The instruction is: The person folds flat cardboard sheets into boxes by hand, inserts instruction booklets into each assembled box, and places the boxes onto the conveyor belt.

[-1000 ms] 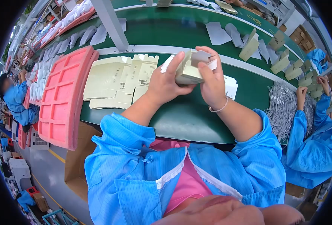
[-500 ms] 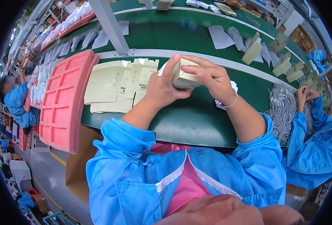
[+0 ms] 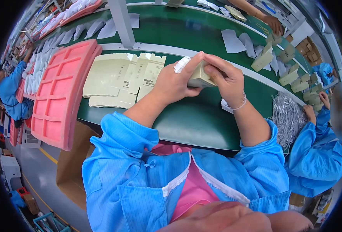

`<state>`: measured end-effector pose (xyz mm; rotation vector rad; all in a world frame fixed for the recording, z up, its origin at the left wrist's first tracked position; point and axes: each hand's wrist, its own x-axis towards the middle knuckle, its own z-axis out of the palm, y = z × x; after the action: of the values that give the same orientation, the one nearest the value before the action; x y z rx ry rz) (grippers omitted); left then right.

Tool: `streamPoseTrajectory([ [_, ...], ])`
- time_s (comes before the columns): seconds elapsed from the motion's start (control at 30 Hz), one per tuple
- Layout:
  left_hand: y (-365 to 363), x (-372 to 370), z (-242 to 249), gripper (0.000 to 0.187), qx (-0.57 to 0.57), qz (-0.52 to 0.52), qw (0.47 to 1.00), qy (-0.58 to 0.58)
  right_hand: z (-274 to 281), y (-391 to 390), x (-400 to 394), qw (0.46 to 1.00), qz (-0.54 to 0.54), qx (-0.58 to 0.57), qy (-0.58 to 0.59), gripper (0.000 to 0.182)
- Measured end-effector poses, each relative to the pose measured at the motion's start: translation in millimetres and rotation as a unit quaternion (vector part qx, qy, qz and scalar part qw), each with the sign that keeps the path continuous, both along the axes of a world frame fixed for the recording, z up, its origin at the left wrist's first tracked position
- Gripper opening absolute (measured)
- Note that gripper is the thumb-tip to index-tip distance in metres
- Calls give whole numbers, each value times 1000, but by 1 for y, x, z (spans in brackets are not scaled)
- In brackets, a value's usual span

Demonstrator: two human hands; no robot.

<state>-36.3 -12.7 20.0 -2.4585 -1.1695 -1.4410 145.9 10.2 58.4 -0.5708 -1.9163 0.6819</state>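
Note:
Between my two hands, above the green work surface, is a small cream-coloured box (image 3: 200, 77). My left hand (image 3: 175, 82) is wrapped round its left side, with a white wrapping on one finger. On the other side my right hand (image 3: 226, 79) grips the box, its fingers over the top edge; a bracelet circles that wrist. The fingers hide much of the box. Stacks of flat cream cartons (image 3: 106, 76) with printed text lie to the left of my hands. Below my right wrist a pile of white paper slips (image 3: 226, 106) is partly covered.
Pink foam trays (image 3: 57, 96) lean at the left edge. Bundled grey cords (image 3: 289, 118) lie at right, beside a co-worker's blue sleeve (image 3: 314, 162). Behind a metal rail, the green conveyor (image 3: 171, 27) carries white sleeves and standing cream boxes (image 3: 262, 60). A metal post (image 3: 121, 23) rises ahead.
My hands have shifted slightly with the box, the fingertips now meeting over its top. A person's hand has appeared at the far upper right. The camera view has moved a little.

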Motion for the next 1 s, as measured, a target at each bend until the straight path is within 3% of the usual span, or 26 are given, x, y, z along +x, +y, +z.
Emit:
streamPoseTrajectory([
  [0.07, 0, 1, 0, 103, -2, -6, 1000, -5, -3, 0, 3, 991, -44, 109, -59, 31],
  [0.1, 0, 1, 1, 100, 10, -25, 1000, -13, -4, -1, 3, 991, -43, 109, -65, 31],
  [0.23, -2, 1, 3, 96, 44, -60, 997, -31, -6, -5, 7, 998, -27, 48, -9, 32],
  [0.33, -2, 0, 4, 94, 62, -54, 996, -29, 3, -11, 13, 997, 0, -78, -27, 33],
  [0.5, -4, 1, 3, 93, 66, -72, 995, -23, 8, -25, 17, 996, -44, -20, -80, 38],
  [0.63, 1, 0, 9, 91, 118, -37, 991, -54, 10, -26, 17, 997, 20, -74, -28, 44],
  [0.73, 7, 2, 10, 84, 179, 26, 979, -91, 7, -27, 23, 989, -88, 108, -42, 56],
  [0.77, 6, 4, 10, 78, 40, -27, 971, -233, 4, -27, 28, 990, -90, 102, -44, 56],
  [0.8, 5, 7, 8, 73, -102, -77, 922, -366, 0, -24, 33, 983, -85, 154, -49, 58],
  [0.83, 4, 9, 7, 69, -239, -124, 834, -482, -3, -23, 37, 974, -80, 206, -55, 60],
  [0.87, 2, 11, 6, 69, -246, -125, 832, -481, -7, -23, 41, 962, -75, 257, -60, 62],
  [0.9, 0, 10, 5, 67, -330, -200, 776, -499, -11, -28, 45, 963, -79, 251, -60, 62],
  [0.97, -6, 6, 11, 66, -480, -336, 629, -511, -7, -43, 43, 963, -37, 182, -194, 61],
  [1.0, -5, 2, 12, 66, -485, -335, 628, -508, -7, -47, 43, 955, -15, 146, -257, 61],
])
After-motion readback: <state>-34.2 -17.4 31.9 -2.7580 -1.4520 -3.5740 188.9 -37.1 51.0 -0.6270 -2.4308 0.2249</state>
